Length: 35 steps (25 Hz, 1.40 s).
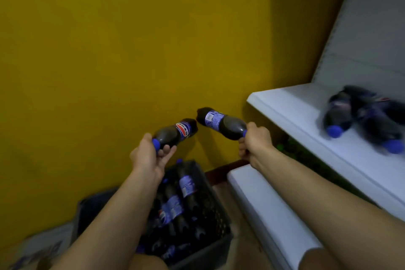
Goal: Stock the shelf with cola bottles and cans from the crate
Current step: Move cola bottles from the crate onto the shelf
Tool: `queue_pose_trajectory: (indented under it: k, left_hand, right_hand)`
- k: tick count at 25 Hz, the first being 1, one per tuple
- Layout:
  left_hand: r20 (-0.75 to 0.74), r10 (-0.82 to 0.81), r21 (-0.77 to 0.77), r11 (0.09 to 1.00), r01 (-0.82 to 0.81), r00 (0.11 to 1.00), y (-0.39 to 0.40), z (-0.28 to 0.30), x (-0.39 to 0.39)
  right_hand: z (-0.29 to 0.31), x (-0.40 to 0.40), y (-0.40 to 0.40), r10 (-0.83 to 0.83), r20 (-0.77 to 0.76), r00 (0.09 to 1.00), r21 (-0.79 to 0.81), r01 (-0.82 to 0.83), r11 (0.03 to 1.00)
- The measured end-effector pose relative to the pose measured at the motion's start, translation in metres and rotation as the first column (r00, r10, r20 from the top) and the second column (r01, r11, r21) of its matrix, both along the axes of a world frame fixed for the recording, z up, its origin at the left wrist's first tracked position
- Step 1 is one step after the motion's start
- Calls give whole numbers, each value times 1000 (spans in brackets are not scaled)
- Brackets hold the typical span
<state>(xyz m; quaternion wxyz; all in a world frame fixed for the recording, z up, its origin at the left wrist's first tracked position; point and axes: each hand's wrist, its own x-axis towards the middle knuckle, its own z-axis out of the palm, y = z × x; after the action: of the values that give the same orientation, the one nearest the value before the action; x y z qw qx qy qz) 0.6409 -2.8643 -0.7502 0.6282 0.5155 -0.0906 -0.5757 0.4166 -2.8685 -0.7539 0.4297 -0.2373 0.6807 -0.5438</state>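
My left hand [147, 155] grips a small cola bottle [175, 132] by its blue-capped neck, its base pointing up and right. My right hand [254, 140] grips a second cola bottle [221, 121] at the cap end, its base pointing left. Both bottles hover in the air above the dark crate [217, 210], which holds several more cola bottles lying in a heap. On the white shelf [291, 105] at the right, a few blurred cola bottles [368, 116] lie with blue caps toward me.
A yellow wall [131, 50] fills the view behind the crate. A lower white shelf [269, 210] runs under my right forearm. A cardboard box [41, 250] sits at the bottom left beside the crate. Something green shows between the two shelves.
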Motion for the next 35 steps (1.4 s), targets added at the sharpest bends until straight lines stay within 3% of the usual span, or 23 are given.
queue_pose_trajectory:
  k: [4,8,16,23,26,29,32,34,35]
  left_hand:
    - [20,-134,-146,980,136,991,20,67,-97]
    - [-17,-273,-230,937,262,962,43,95,-177]
    - [9,-496,-275,834,479,868,87,109,-301]
    - [109,-640,-294,710,640,760,128,85,-413]
    - [217,-647,-240,690,683,731,142,63,-450]
    - [380,-637,-154,672,724,671,140,43,-461]
    - [543,-705,-59,511,858,457,125,34,-461]
    - [582,-742,-44,381,923,334,118,39,-452]
    - [607,-739,-51,330,943,291,115,47,-444]
  right_hand:
    - [64,-65,43,-142,82,986,-129,152,980]
    - [94,-133,90,-298,123,947,-191,317,929]
    - [81,-226,170,-638,77,767,-255,633,731]
    - [69,-286,239,-762,1,647,-210,745,633]
    - [45,-317,261,-791,-64,608,-170,775,609]
    - [26,-331,272,-771,-144,620,-127,761,636]
    - [35,-326,281,-603,-162,781,-126,589,798]
    - [43,-327,283,-439,-366,821,-20,465,885]
    - [45,-329,283,-364,-547,754,43,460,887]
